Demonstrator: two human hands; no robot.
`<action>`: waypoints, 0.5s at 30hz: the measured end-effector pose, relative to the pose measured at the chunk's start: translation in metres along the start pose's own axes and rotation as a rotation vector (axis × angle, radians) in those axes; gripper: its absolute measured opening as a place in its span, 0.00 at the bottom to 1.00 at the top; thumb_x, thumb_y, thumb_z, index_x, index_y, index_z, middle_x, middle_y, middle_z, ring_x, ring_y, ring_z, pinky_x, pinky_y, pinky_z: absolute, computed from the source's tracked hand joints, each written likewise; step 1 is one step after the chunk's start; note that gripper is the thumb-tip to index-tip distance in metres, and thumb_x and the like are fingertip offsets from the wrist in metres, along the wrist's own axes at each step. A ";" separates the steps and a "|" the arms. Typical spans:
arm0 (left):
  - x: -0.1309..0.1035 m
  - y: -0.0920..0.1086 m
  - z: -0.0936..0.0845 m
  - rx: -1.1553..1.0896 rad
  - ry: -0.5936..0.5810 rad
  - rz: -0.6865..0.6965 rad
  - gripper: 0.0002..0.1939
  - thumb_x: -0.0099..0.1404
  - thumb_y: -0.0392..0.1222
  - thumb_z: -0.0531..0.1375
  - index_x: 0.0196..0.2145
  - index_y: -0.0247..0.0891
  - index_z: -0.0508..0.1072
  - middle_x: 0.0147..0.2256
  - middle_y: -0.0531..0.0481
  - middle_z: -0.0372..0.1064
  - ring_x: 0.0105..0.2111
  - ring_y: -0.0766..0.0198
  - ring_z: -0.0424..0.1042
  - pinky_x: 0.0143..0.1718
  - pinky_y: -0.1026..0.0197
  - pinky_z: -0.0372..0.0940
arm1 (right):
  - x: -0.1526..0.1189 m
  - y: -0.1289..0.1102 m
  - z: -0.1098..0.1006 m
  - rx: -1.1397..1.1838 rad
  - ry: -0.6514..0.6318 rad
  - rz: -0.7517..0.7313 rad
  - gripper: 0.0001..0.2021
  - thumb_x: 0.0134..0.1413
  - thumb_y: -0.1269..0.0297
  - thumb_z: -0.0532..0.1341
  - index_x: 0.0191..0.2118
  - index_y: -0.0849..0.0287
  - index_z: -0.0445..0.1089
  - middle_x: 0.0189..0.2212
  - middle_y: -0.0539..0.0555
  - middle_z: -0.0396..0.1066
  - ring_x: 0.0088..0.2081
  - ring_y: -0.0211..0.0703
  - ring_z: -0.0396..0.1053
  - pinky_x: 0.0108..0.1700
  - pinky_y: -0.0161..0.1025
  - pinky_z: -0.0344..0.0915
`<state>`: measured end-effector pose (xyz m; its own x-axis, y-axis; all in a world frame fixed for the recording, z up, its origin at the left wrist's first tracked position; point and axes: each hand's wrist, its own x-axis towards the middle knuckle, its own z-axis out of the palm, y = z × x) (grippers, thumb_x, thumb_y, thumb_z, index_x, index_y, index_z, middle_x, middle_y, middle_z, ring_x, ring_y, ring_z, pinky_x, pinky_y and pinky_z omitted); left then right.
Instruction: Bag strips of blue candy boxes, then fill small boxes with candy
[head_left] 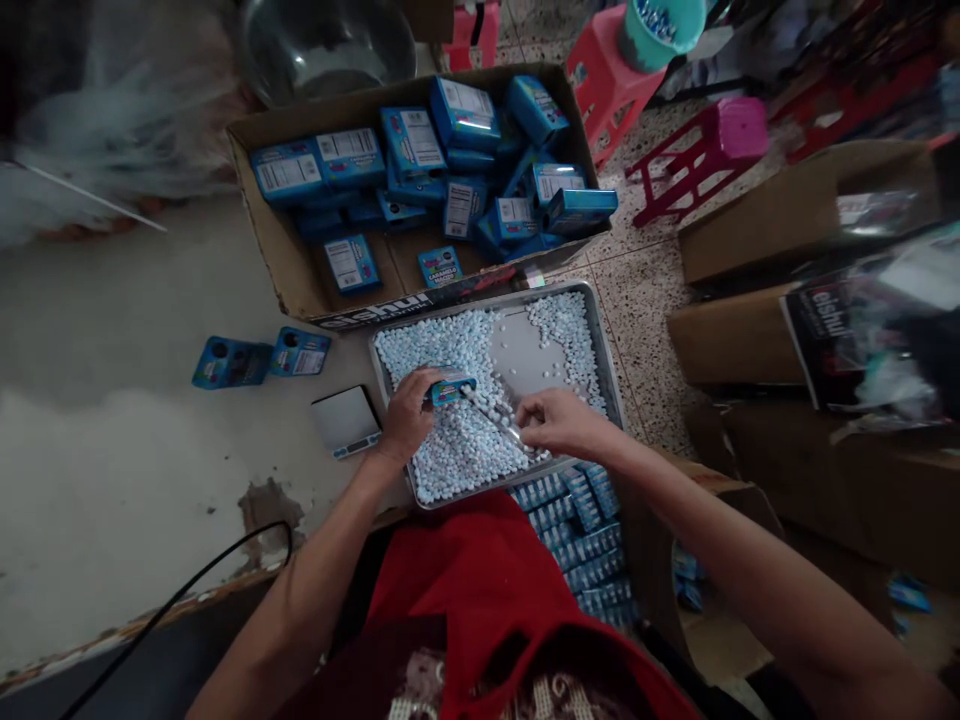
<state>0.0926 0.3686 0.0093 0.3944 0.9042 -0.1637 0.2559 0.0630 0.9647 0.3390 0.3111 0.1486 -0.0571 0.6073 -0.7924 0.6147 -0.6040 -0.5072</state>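
My left hand (409, 418) is closed around a small blue candy box (448, 391), held over the left part of a metal tray (613, 385). Pale blue and white candies (461, 455) are heaped in that tray, with a bare patch toward its upper right. In my right hand (559, 420), fingers closed, is a metal scoop (514, 432) carrying candies. Its tip meets the open end of the small box, and candies lie at the opening. The exact shape of the scoop is partly hidden by my fingers.
A digital scale (346, 420) lies left of the tray, near two blue cartons (231, 362). Beyond the tray stands a cardboard box (274, 265) of blue cartons. Rows of small blue packs (577, 545) sit below. Stools (739, 130), a bucket (660, 45) and cardboard boxes (739, 340) stand rightward.
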 end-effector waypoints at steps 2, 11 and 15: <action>-0.001 -0.001 0.002 0.031 0.000 0.001 0.31 0.49 0.19 0.56 0.45 0.46 0.79 0.52 0.50 0.74 0.61 0.54 0.67 0.71 0.45 0.54 | -0.002 -0.005 -0.003 0.007 -0.013 0.027 0.08 0.41 0.72 0.62 0.31 0.61 0.76 0.17 0.47 0.69 0.19 0.36 0.65 0.22 0.32 0.55; -0.016 -0.003 0.008 -0.056 0.217 -0.155 0.22 0.57 0.29 0.65 0.48 0.44 0.75 0.53 0.48 0.73 0.57 0.57 0.70 0.66 0.55 0.59 | -0.016 0.084 0.011 -0.341 0.238 -0.053 0.11 0.56 0.65 0.61 0.43 0.60 0.77 0.28 0.52 0.76 0.30 0.40 0.70 0.31 0.34 0.54; -0.027 -0.004 0.012 -0.123 0.390 -0.212 0.20 0.58 0.34 0.68 0.49 0.45 0.73 0.51 0.50 0.72 0.54 0.60 0.71 0.62 0.61 0.60 | 0.020 0.148 0.054 -0.551 0.375 0.105 0.19 0.65 0.65 0.54 0.59 0.61 0.68 0.40 0.60 0.79 0.37 0.46 0.74 0.34 0.37 0.56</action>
<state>0.0913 0.3385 0.0074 -0.0231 0.9558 -0.2932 0.1792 0.2925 0.9393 0.3863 0.2060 0.0391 0.2402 0.7580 -0.6064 0.9195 -0.3780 -0.1082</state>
